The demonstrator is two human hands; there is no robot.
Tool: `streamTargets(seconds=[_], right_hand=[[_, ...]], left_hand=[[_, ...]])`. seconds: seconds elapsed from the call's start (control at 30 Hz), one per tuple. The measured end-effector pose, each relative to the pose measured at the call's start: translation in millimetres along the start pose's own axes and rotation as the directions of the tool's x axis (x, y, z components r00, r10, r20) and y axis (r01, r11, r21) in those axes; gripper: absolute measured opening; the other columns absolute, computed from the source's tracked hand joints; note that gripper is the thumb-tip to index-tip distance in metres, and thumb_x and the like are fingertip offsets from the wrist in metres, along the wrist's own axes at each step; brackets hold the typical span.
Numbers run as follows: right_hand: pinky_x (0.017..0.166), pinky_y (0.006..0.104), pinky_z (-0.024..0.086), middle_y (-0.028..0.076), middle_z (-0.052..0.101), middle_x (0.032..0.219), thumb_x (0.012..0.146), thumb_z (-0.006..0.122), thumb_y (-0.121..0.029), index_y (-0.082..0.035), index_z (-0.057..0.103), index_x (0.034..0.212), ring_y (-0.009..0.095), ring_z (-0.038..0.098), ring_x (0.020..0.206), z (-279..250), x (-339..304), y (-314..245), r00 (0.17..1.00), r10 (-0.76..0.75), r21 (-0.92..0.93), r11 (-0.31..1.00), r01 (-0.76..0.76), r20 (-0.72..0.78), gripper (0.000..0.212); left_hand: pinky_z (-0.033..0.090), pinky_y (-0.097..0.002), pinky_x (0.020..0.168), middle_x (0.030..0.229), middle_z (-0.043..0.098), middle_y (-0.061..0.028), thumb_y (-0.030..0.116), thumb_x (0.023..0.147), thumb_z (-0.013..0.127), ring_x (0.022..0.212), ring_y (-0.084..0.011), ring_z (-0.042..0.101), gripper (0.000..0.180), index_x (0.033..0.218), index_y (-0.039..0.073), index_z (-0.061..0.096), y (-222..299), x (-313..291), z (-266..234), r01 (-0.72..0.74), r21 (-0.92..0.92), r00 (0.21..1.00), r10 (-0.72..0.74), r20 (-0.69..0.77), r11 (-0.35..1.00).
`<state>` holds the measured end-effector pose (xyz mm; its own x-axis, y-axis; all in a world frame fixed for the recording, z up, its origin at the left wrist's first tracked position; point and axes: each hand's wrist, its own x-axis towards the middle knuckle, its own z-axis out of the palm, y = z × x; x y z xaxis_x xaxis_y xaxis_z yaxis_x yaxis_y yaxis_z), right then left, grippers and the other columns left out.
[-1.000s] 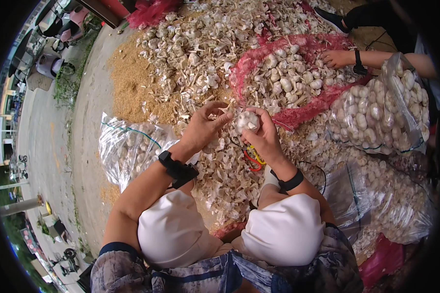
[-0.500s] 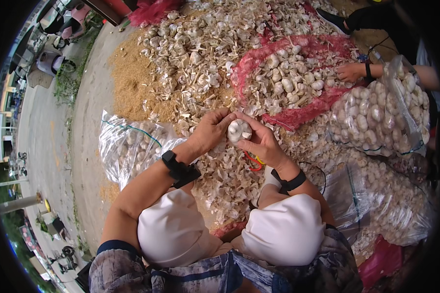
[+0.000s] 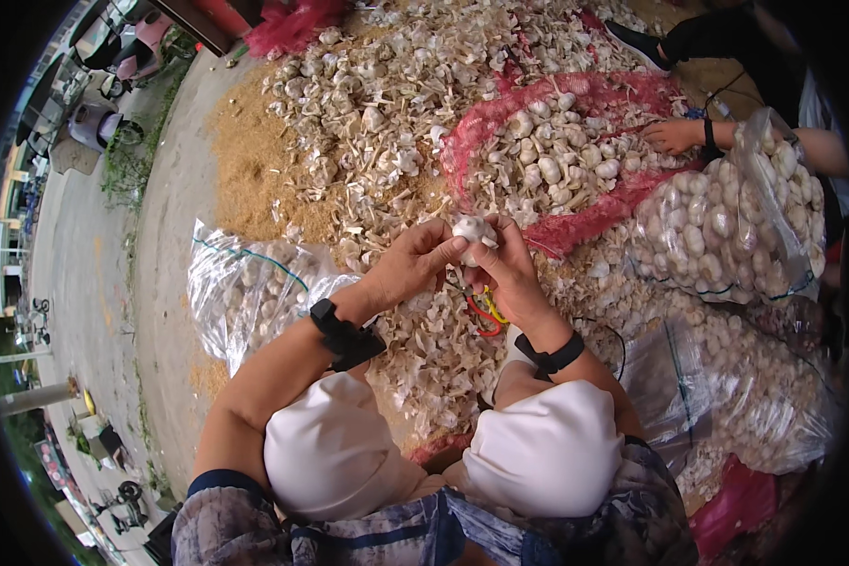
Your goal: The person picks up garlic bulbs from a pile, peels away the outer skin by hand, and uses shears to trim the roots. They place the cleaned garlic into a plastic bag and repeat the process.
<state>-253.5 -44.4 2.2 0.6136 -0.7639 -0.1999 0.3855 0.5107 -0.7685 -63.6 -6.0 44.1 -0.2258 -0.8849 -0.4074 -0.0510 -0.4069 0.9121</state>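
Note:
A whitish garlic bulb [image 3: 474, 229] is up between my two hands, in front of my knees. My left hand [image 3: 407, 267] pinches its left side with thumb and fingertips. From the right, my right hand [image 3: 514, 274] grips the same bulb, thumb on the near face and fingers behind. Just under my right hand show the red and yellow handles of a cutting tool [image 3: 487, 313]; whether my lower fingers touch it I cannot tell. Loose garlic skins [image 3: 434, 349] cover the ground below my hands.
Beyond lies a heap of garlic and scraps [image 3: 368, 123]. A red mesh sack [image 3: 561, 236] spreads under loose bulbs, where another person's hand [image 3: 672, 137] reaches in. Filled clear bags stand at left [image 3: 245, 283] and right [image 3: 698, 226]. Chaff [image 3: 245, 170] borders the pavement.
The garlic bulb has turned and moved slightly up and right in my hands. My left thumb now presses beside it. More of the red and yellow handles shows. The other person's hand has flattened out.

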Motion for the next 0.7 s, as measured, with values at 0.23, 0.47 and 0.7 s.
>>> streamTargets(seconds=[0.23, 0.47, 0.7], right_hand=[[0.057, 0.0208, 0.048, 0.002, 0.061, 0.095, 0.097, 0.061, -0.032, -0.008, 0.048, 0.136, 0.009, 0.057, 0.070, -10, 3, 2, 0.981, 0.162, 0.381, 0.904, -0.192, 0.110, 0.047], [0.060, 0.0216, 0.052, 0.003, 0.064, 0.102, 0.099, 0.059, -0.030, -0.011, 0.048, 0.136, 0.010, 0.061, 0.073, -4, 3, 3, 0.995, 0.086, 0.268, 0.959, -0.095, 0.046, 0.043], [0.062, 0.0208, 0.053, 0.001, 0.064, 0.101, 0.100, 0.057, -0.029, -0.013, 0.045, 0.141, 0.009, 0.063, 0.073, -10, 3, 9, 0.984, 0.139, 0.285, 0.944, -0.165, 0.110, 0.046]], left_hand=[[0.042, -0.0209, 0.053, 0.074, 0.056, 0.0021, 0.029, 0.103, 0.053, 0.062, -0.0056, 0.054, 0.025, 0.091, 0.006, 0.057, -19, 4, -3, -0.153, 0.150, 0.988, 0.151, 0.029, 0.977], [0.043, -0.0217, 0.053, 0.077, 0.061, 0.0007, 0.039, 0.100, 0.056, 0.061, -0.0056, 0.054, 0.034, 0.092, 0.006, 0.060, 2, -3, 1, 0.007, 0.088, 0.997, -0.001, -0.072, 0.996], [0.042, -0.0217, 0.055, 0.073, 0.057, 0.0026, 0.038, 0.104, 0.048, 0.064, -0.0046, 0.054, 0.036, 0.091, 0.006, 0.059, 2, -6, -1, -0.020, 0.116, 1.000, 0.021, -0.006, 0.993]])
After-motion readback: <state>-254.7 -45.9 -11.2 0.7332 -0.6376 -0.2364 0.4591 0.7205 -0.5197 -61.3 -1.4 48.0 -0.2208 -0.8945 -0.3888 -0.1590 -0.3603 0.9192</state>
